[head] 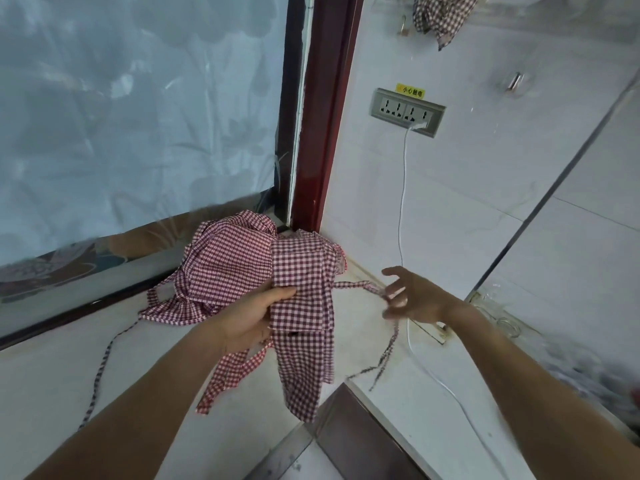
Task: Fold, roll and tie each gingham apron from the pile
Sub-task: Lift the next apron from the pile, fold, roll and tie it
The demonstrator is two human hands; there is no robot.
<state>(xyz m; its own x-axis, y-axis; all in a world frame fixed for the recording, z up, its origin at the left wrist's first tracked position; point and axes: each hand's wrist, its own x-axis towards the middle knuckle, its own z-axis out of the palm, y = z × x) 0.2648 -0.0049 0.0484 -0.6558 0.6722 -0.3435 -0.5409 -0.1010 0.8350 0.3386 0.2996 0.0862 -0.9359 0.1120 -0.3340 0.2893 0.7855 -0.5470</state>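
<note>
Left hand grasping a folded gingham apron at frame centre; right hand on its tie strap.

Nearest, lower centre: the loose lower end of the apron [304, 306] hangs over the white tabletop [52, 375], close to its inner corner edge. Centre: the left hand [254, 317] has its grip clenched on the folded apron, thumb pressed across the front of the cloth. Right of centre: the right hand [410, 299], motion-blurred, has its grip pinching the tie strap [360, 285] at the fingertips, other fingers spread; the strap runs from the apron to the hand and trails below it. Behind, centre: the pile of gingham aprons [225, 258] lies on the tabletop in the corner, against the dark red frame [325, 133]. Farther, upper right: a wall socket [407, 111] with a white cable [403, 188] plugged in. Top right: another gingham cloth [441, 15] hangs on the wall.
</note>
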